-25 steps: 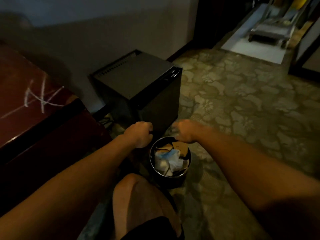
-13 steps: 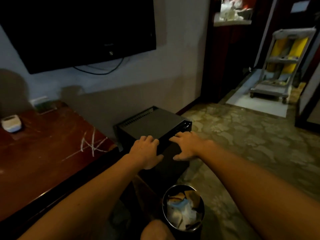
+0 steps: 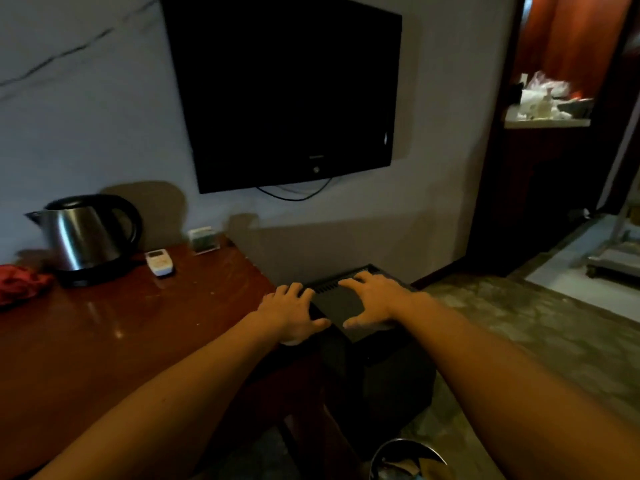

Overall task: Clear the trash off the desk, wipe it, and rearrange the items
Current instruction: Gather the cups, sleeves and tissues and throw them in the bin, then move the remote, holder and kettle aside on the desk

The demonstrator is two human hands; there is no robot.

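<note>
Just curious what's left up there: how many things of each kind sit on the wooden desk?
Kettle: 1
Remote: 1
Red cloth: 1
Small clear holder: 1
Total: 4

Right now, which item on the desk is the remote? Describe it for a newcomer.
On the wooden desk, find the steel kettle near the wall. The remote lies flat just right of its base: small, white, with a tiny display, unlike the clear box behind it.
</note>
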